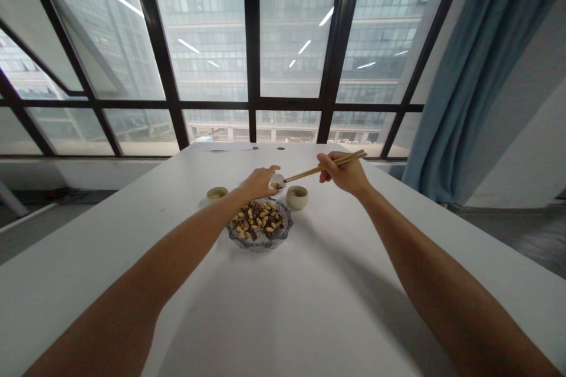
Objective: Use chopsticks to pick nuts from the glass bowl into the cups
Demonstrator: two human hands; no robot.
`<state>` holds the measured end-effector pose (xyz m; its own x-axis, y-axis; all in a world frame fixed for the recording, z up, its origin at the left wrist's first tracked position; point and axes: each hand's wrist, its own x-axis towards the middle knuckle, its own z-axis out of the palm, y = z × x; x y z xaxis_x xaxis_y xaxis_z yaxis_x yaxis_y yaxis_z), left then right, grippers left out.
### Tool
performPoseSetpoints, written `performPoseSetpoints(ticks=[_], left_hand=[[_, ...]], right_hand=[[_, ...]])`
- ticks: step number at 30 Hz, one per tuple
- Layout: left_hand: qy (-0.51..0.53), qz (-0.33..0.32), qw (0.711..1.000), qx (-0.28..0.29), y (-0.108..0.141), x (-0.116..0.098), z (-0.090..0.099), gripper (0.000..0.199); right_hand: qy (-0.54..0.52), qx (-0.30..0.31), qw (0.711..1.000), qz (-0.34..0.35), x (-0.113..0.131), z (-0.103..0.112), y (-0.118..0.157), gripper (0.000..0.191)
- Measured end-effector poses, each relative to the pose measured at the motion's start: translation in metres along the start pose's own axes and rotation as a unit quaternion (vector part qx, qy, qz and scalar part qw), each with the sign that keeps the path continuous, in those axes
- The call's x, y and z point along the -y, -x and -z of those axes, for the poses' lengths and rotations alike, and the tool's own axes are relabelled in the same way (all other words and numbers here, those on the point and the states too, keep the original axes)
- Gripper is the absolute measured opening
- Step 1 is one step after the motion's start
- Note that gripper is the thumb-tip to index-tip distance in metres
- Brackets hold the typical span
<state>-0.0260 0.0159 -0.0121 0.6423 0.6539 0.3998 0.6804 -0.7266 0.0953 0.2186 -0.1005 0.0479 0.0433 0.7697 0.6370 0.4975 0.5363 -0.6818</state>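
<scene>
My left hand (260, 183) reaches over the far side of the glass bowl, its thumb and fingers around a small white cup (278, 179). The cup is tipped so its mouth faces me, and a little brown food shows inside. In my right hand (342, 173) is a pair of chopsticks (309, 172), pointing left with the tips at the cup's rim. Nothing can be made out between the tips. Below my left wrist, the scalloped glass bowl (260, 243) holds a mix of nuts and dark seeds (256, 219).
A pale green cup (297, 198) stands right of the glass bowl, and a similar cup (217, 193) stands to its left, partly behind my forearm. White sheets (223, 146) lie at the far end of the white table (283, 306). Windows and a blue curtain (460, 88) lie beyond.
</scene>
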Motion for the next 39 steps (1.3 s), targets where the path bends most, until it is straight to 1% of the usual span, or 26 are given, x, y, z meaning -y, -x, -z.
performPoseSetpoints(ticks=[3, 5, 7, 10, 12, 14, 16, 19, 23, 27, 30, 32, 33, 37, 39], left_hand=[[0.011, 0.096, 0.993, 0.067, -0.003, -0.002, 0.003, 0.078], [0.008, 0.127, 0.987, 0.100, -0.008, -0.007, 0.004, 0.081], [0.014, 0.112, 0.987, 0.116, -0.014, -0.015, 0.003, 0.084], [0.049, 0.053, 0.986, 0.149, -0.023, -0.032, -0.005, 0.086], [0.068, 0.025, 0.983, 0.169, -0.027, -0.042, -0.011, 0.085], [0.075, 0.007, 0.983, 0.165, -0.029, -0.049, -0.016, 0.083], [0.076, -0.011, 0.987, 0.139, -0.031, -0.052, -0.020, 0.083], [0.069, -0.047, 0.991, 0.102, -0.032, -0.054, -0.024, 0.087], [0.062, -0.087, 0.991, 0.084, -0.032, -0.053, -0.028, 0.088], [0.062, -0.073, 0.992, 0.085, -0.031, -0.052, -0.027, 0.087], [0.070, -0.046, 0.992, 0.095, -0.030, -0.050, -0.026, 0.085], [0.071, -0.032, 0.991, 0.105, -0.030, -0.048, -0.027, 0.081], [0.071, -0.026, 0.991, 0.110, -0.030, -0.048, -0.027, 0.079], [0.061, -0.009, 0.990, 0.130, -0.028, -0.041, -0.024, 0.078], [0.051, -0.016, 0.991, 0.121, -0.024, -0.033, -0.017, 0.074]], right_hand=[[0.008, -0.016, 1.000, 0.005, 0.001, 0.012, -0.003, 0.066], [0.020, -0.019, 1.000, 0.003, 0.003, 0.022, -0.004, 0.067], [0.040, -0.012, 0.999, -0.002, 0.004, 0.031, -0.005, 0.068], [0.073, 0.011, 0.997, -0.003, 0.005, 0.040, -0.005, 0.070], [0.090, 0.031, 0.995, 0.002, 0.006, 0.043, -0.004, 0.069], [0.104, 0.046, 0.994, 0.005, 0.008, 0.044, -0.004, 0.069], [0.116, 0.056, 0.992, 0.008, 0.010, 0.044, -0.003, 0.067], [0.124, 0.070, 0.990, 0.011, 0.012, 0.041, -0.002, 0.065], [0.096, 0.090, 0.991, -0.001, 0.009, 0.034, -0.002, 0.061], [0.127, 0.150, 0.980, -0.005, 0.003, 0.030, -0.002, 0.056], [0.148, 0.167, 0.975, 0.008, 0.001, 0.030, -0.002, 0.056], [0.149, 0.152, 0.977, 0.017, 0.002, 0.031, -0.002, 0.059], [0.147, 0.134, 0.980, 0.021, 0.003, 0.032, -0.002, 0.061], [0.095, 0.010, 0.995, 0.026, 0.014, 0.030, -0.002, 0.070], [0.049, -0.020, 0.999, 0.014, 0.023, 0.027, -0.001, 0.072]])
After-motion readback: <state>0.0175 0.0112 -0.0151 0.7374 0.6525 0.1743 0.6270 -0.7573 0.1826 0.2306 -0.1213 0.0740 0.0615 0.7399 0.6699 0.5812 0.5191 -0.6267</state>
